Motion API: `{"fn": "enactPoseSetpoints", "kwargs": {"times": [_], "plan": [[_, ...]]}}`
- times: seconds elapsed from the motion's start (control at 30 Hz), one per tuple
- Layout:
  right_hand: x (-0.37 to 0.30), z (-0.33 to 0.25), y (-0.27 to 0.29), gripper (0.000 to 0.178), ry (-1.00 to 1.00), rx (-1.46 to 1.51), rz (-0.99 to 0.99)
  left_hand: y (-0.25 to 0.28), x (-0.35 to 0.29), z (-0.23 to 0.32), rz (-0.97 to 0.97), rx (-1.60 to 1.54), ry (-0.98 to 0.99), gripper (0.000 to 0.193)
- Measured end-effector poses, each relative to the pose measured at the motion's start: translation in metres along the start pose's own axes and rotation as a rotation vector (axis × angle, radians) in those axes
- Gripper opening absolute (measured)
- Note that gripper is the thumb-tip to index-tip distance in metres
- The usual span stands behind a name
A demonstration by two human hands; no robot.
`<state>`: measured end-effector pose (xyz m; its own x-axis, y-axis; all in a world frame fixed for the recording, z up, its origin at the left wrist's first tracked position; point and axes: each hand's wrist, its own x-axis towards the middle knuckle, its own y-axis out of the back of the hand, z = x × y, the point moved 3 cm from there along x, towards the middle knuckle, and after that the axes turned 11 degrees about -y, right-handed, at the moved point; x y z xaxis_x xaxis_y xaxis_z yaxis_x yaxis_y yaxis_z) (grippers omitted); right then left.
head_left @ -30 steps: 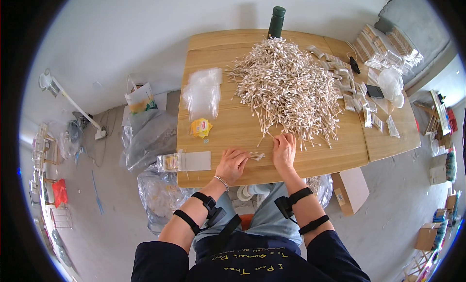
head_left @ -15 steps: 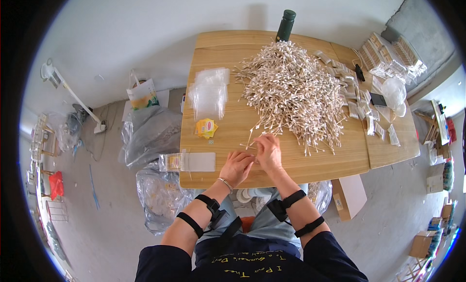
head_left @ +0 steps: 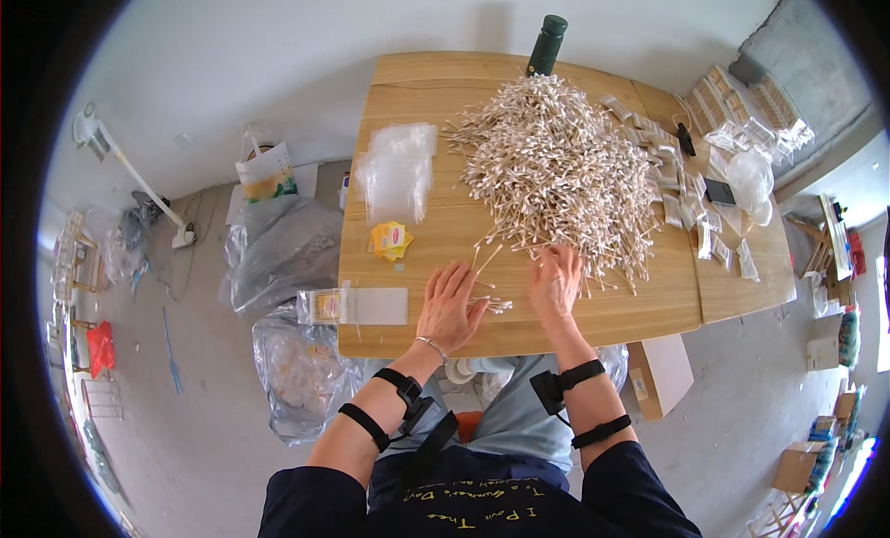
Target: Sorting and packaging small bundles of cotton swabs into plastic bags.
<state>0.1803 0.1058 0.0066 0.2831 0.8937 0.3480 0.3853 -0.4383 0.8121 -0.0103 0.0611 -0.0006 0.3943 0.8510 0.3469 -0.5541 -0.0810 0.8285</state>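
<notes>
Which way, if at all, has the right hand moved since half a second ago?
Yes: the right hand has moved rightward, farther from the yellow cards.

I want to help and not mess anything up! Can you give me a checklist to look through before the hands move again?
1. Right hand at the near edge of the cotton swab pile: ok.
2. Left hand gripping the small swab bunch beside it: cannot tell.
3. Yellow cards lying on the wooden table: ok.
4. Clear plastic packet fully on the table: not ok, its left end overhangs the edge.
5. Dark green bottle upright: ok.
</notes>
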Motion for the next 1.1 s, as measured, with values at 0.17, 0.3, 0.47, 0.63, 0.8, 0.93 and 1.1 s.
{"fn": "enactPoseSetpoints", "kwargs": {"times": [0.17,0.3,0.47,0.63,0.8,0.93,1.1], "plan": [[0.004,-0.035,-0.019,0.022,0.392,0.084,-0.13,-0.002,0.001,0.0,0.031,-0.004,-0.024,0.049],[0.009,-0.034,-0.035,0.015,0.333,0.089,-0.322,0.0,0.004,0.004,0.02,-0.029,-0.024,0.053],[-0.019,-0.04,-0.038,0.019,0.365,0.229,-0.504,0.004,0.002,0.004,0.039,-0.031,-0.011,0.057],[0.002,-0.04,-0.037,0.014,0.176,0.286,-0.31,0.001,0.001,0.001,-0.012,-0.085,-0.057,0.049],[0.039,-0.054,-0.038,0.03,-0.097,-0.019,-0.259,-0.005,-0.002,-0.002,0.02,-0.097,-0.158,0.038],[0.031,-0.059,-0.05,0.021,0.017,0.013,-0.255,-0.005,-0.001,0.0,0.035,-0.119,-0.151,0.033],[0.002,-0.047,-0.045,0.01,0.215,0.276,-0.325,-0.001,-0.001,0.0,0.11,-0.161,-0.143,0.032]]}}
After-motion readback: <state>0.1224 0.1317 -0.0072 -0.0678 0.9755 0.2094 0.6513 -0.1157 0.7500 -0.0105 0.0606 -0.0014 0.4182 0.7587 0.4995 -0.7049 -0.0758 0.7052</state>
